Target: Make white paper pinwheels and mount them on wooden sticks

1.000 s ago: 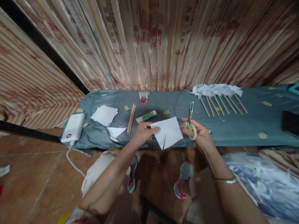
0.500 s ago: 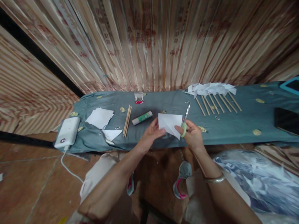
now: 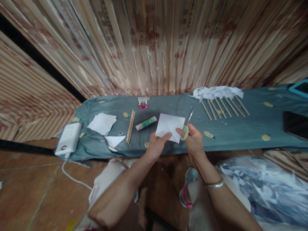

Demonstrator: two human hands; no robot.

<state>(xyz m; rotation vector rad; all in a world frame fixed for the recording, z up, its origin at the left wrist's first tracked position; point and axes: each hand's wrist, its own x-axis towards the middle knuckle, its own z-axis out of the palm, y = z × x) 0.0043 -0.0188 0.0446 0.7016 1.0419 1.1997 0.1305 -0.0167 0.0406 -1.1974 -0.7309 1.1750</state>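
Observation:
A white square of paper (image 3: 170,124) is held over the near side of the table, with a short slit at its left corner. My left hand (image 3: 157,143) pinches its lower left part, thumb on top. At its right edge, my right hand (image 3: 193,139) has hold of scissors (image 3: 185,133) with light green handles, the thumb also pressing on the paper. The blades point away from me, beyond the paper. A glue stick (image 3: 146,123) lies just left of the sheet, and a few thin wooden sticks (image 3: 130,126) lie farther left.
Paper squares (image 3: 102,123) and a cut paper triangle (image 3: 115,140) lie left, near a white power bank (image 3: 69,138). A small red box (image 3: 142,102) sits at the back. Paper pinwheels on sticks (image 3: 218,92) lie right; a plastic bag (image 3: 267,189) is below.
The paper has been turned and now lies flatter, showing its whole square face. Both hands have shifted slightly, the right one to the left with the scissors.

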